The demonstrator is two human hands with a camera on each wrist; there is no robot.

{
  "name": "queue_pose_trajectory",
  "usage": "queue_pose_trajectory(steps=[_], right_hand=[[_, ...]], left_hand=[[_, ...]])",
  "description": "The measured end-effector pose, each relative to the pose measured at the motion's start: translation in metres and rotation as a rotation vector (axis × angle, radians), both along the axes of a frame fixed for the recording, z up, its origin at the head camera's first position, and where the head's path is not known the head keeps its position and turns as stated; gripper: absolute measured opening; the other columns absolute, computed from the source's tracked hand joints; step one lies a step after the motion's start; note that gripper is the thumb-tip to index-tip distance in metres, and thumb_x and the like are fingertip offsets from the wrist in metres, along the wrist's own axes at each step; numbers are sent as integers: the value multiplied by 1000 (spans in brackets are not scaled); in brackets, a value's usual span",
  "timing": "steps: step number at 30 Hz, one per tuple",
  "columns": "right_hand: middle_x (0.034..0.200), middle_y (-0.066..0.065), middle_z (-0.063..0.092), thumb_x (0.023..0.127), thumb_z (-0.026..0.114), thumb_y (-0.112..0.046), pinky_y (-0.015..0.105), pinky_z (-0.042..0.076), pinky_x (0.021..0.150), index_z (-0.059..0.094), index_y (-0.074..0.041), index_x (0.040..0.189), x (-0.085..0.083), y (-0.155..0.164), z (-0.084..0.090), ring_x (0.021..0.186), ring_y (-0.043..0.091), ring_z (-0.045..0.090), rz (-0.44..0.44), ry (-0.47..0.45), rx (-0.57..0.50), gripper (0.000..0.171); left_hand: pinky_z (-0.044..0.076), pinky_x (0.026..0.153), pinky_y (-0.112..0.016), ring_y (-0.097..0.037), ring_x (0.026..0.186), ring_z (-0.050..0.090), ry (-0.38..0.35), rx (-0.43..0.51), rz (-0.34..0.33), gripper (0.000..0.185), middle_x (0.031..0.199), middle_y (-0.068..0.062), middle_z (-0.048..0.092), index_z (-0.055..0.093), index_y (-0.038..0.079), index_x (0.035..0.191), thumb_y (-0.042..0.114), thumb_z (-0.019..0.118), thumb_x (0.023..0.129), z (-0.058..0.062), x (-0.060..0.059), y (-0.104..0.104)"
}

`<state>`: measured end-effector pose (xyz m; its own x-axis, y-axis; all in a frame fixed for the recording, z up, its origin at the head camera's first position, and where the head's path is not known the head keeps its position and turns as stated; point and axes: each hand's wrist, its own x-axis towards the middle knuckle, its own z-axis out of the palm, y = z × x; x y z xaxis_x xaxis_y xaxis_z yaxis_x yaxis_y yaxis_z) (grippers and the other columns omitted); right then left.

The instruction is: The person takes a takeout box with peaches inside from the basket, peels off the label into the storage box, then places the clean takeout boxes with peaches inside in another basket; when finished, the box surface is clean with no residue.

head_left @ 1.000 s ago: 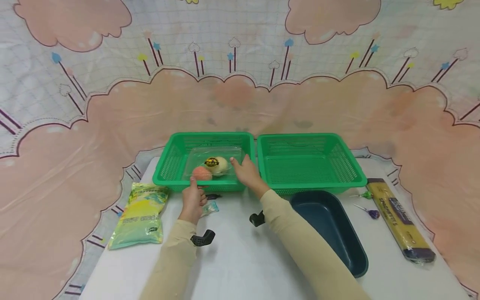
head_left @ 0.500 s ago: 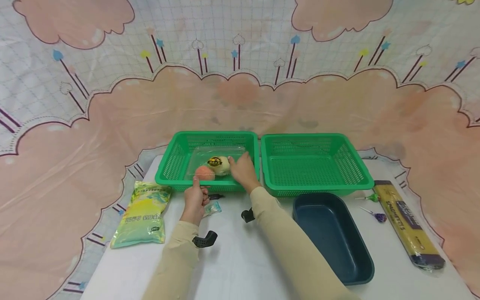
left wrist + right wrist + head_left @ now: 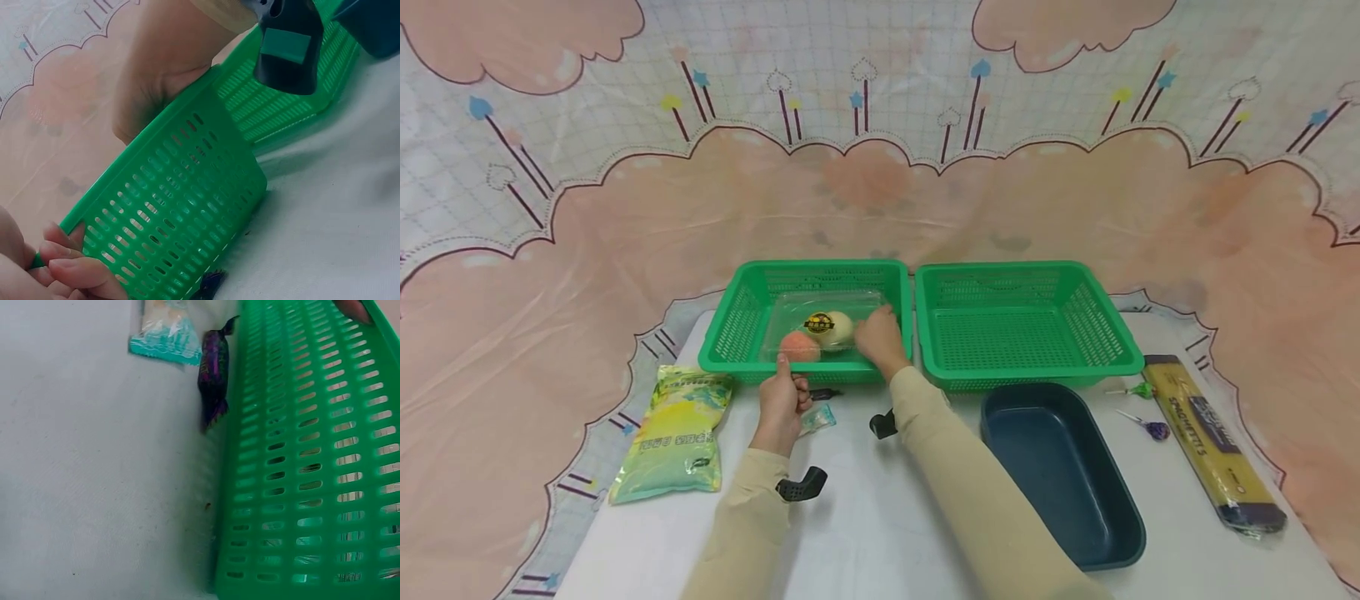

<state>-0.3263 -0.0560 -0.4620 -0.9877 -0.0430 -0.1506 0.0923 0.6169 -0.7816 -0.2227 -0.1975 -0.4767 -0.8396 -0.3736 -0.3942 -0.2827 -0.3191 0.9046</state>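
Note:
A clear plastic box (image 3: pixel 782 312) with a black and yellow label lies tilted in the left green basket (image 3: pixel 718 342). A peach-coloured round item (image 3: pixel 799 347) and a cream one (image 3: pixel 837 332) show through it. My left hand (image 3: pixel 781 400) grips the basket's front rim, thumb on top and fingers curled underneath on the outside, as the left wrist view (image 3: pixel 78 269) confirms. Inside that basket my right hand (image 3: pixel 880 337) is at the box's right end, its wrist crossing over the front rim. Its fingertips are hidden, so I cannot tell whether they hold the box.
Right of it stands a second green basket (image 3: pixel 1030 333), with a dark blue tray (image 3: pixel 1063 475) before it. Two lollipops (image 3: pixel 1153 429) and a spaghetti pack (image 3: pixel 1213 446) lie at right, a yellow-green bag (image 3: pixel 673 433) at left. A purple-wrapped candy (image 3: pixel 214 375) and a teal-edged packet (image 3: pixel 165 334) lie by the basket's front.
My right hand has turned and moved slightly left over the box's right end, its thumb now less visible. The left hand keeps its grip on the rim. The head view has shifted slightly.

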Motion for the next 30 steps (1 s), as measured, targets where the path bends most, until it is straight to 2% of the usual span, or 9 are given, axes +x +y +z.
queue_pose_trajectory(steps=[3, 6, 10, 11, 13, 16, 19, 25, 30], right_hand=[[136, 32, 62, 112, 47, -22, 47, 58, 97, 11, 18, 159, -1, -2, 2, 117, 39, 67, 1, -18, -3, 72], [116, 28, 70, 112, 45, -24, 41, 56, 73, 18, 20, 157, -4, -3, 3, 87, 31, 69, 14, -31, 20, 68], [111, 25, 68, 113, 43, -27, 35, 45, 67, 56, 15, 135, -8, -5, 3, 73, 22, 54, 32, -56, 38, 49], [114, 25, 67, 114, 42, -27, 36, 46, 69, 62, 12, 128, -9, -5, 3, 75, 23, 53, 34, -66, 36, 46], [130, 28, 63, 114, 41, -29, 39, 49, 77, 62, 11, 128, -10, -6, 3, 87, 27, 58, 29, -90, 19, 47], [159, 31, 41, 113, 41, -31, 44, 52, 103, 36, 16, 152, -10, -7, 0, 123, 36, 60, 8, -139, -25, 61], [169, 32, 19, 113, 40, -35, 48, 42, 120, 5, 16, 160, -9, -8, -5, 148, 41, 43, 6, -171, -58, 77], [165, 35, 29, 113, 43, -40, 52, 39, 122, -4, 13, 161, -11, -4, -9, 150, 44, 38, -24, -183, -125, 86], [168, 33, 22, 112, 45, -41, 52, 36, 124, -1, 13, 162, -12, 0, -6, 154, 44, 32, -6, -204, -143, 86]], left_hand=[[34, 49, -18, -4, 49, 39, 4, 0, -5, 51, 57, 9, 48, 52, 9, 88, 50, 32, 112, 1, 2, -2], [34, 49, -18, -4, 49, 39, 4, 0, -6, 52, 57, 9, 48, 52, 9, 87, 50, 32, 112, 2, 2, -4], [34, 48, -18, -4, 49, 39, 12, -4, -3, 52, 58, 9, 48, 51, 11, 84, 50, 33, 112, 3, 3, -6], [34, 48, -18, -4, 49, 40, 16, -4, 0, 52, 58, 9, 48, 51, 11, 83, 50, 33, 112, 3, 3, -6], [34, 48, -17, -4, 50, 40, 18, -2, 2, 51, 59, 9, 48, 51, 12, 83, 51, 33, 112, 2, 3, -7], [35, 48, -17, -4, 50, 40, 2, 7, 10, 52, 59, 9, 48, 50, 13, 82, 51, 33, 112, 0, 5, -7], [33, 48, -17, -4, 51, 39, -15, 21, 19, 50, 60, 8, 47, 49, 12, 83, 50, 33, 112, -2, 7, -8], [34, 48, -17, -4, 51, 39, -10, 42, 13, 49, 61, 7, 46, 47, 12, 84, 49, 34, 112, 0, 5, -6], [34, 49, -18, -4, 52, 39, -15, 63, 18, 49, 62, 8, 47, 46, 13, 81, 49, 35, 112, 1, 3, -5]])
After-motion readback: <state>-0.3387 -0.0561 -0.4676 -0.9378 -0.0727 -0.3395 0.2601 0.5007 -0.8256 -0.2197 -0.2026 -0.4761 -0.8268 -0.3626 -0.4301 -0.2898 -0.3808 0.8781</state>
